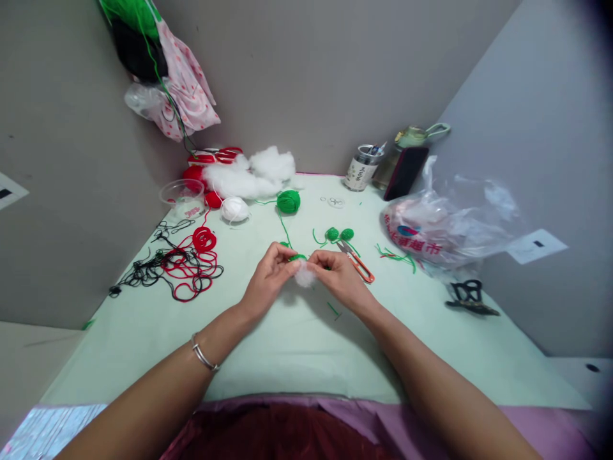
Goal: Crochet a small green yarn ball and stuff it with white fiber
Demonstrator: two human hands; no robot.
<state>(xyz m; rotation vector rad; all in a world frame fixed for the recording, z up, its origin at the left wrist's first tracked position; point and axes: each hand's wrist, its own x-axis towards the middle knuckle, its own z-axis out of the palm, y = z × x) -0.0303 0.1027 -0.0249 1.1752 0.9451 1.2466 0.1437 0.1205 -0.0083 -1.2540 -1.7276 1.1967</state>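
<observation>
My left hand (272, 271) is closed on a small green crocheted piece (297, 257), most of it hidden by the fingers. A tuft of white stuffing (305, 276) sticks out below the green piece, pinched by my right hand (339, 273). Whether the tuft is partly inside the piece I cannot tell. Green yarn runs from near my left fingers up to a green yarn ball (288, 202). Just beyond my right hand lie two small green crocheted rounds (332, 234) with loose tails, and orange-handled thread snips (357, 262).
White stuffing (272, 165) is heaped at the back, near a white yarn ball (234, 209). Tangled red and black cords (184, 265) spread on the left. At right stand a pen tin (361, 171), a phone (406, 174) and a plastic bag (431, 223); a black claw clip (470, 297) lies nearer.
</observation>
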